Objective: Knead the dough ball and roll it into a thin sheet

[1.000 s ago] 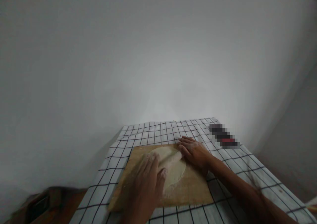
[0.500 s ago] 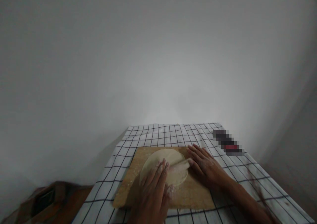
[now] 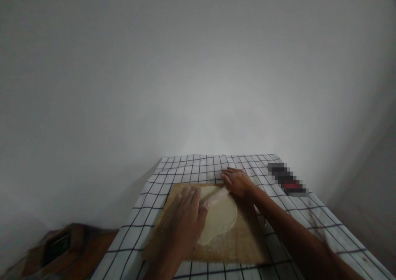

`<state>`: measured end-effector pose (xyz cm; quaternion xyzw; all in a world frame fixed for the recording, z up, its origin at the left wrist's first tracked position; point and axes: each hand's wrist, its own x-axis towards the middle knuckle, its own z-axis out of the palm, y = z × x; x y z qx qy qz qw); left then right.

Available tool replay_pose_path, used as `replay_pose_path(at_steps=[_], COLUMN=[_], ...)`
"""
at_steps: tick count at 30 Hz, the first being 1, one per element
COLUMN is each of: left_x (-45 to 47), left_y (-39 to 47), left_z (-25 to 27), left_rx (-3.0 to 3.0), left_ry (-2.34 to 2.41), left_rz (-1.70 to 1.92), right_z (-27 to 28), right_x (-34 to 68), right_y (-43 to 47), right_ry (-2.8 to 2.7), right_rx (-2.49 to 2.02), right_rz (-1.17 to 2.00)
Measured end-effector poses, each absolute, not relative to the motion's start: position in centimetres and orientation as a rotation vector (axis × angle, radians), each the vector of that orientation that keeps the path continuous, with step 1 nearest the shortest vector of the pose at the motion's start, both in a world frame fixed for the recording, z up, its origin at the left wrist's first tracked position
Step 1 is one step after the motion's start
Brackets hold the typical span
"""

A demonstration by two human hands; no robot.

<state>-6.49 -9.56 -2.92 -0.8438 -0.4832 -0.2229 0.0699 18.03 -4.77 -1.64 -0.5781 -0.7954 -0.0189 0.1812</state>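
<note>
A flattened sheet of dough [image 3: 223,217] lies on a wooden board [image 3: 239,249], partly under my left hand. Across its upper part runs a pale rolling pin [image 3: 218,196], slanting up to the right. My left hand [image 3: 188,214] rests flat over the pin's left end, fingers stretched forward and dusted with flour. Over the other end lies my right hand [image 3: 239,183], fingers extended, near the board's far right edge. Both pin ends are hidden beneath the hands. Neither hand is wrapped around it.
Under the board is a white tablecloth [image 3: 148,214] with a dark grid. A blurred dark object [image 3: 287,180] with a red patch sits by the table's right edge. A plain wall [image 3: 198,86] rises behind. Brown wooden furniture [image 3: 71,247] stands low at left.
Both hands have pushed forward with the rolling pin, away from me; the right one has also shifted left. More of the dough's near side shows, its outline now uneven.
</note>
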Motion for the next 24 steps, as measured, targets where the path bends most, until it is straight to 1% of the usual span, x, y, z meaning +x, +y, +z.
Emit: replay_pose_path(at_steps=[5, 9, 12, 15, 20, 24], left_x=[-6.4, -7.4, -8.4, -8.5, -6.0, -3.2], left_y=[-11.8, -13.7, -14.6, -15.1, -15.9, -15.5], left_z=[-3.0, -3.4, -4.2, -4.5, -4.2, -3.8], left_rx=[-2.528, -2.519, -2.532, -2.549, -2.628, -2.628], left_ry=[-1.212, -1.056, -0.931, -0.879, -0.750, -0.825], left_rz=[-0.723, -0.632, -0.597, -0.574, -0.579, -0.681], right_z=[-2.5, -3.9, -4.9, -5.0, -4.7, -4.7], right_x=[19.9, 19.9, 19.7, 20.6, 24.4, 25.6], right_y=[-11.8, -17.6, -20.7, -22.6, -24.4, -23.4], right_ry=[-2.170, -2.050, -1.980, -1.974, -1.982, -1.940], right_rx=[-1.547, -1.516, -1.593, -1.618, -1.590, -1.615], right_rz=[-0.034, -0.036, -0.081, -0.054, 0.094, 0.061])
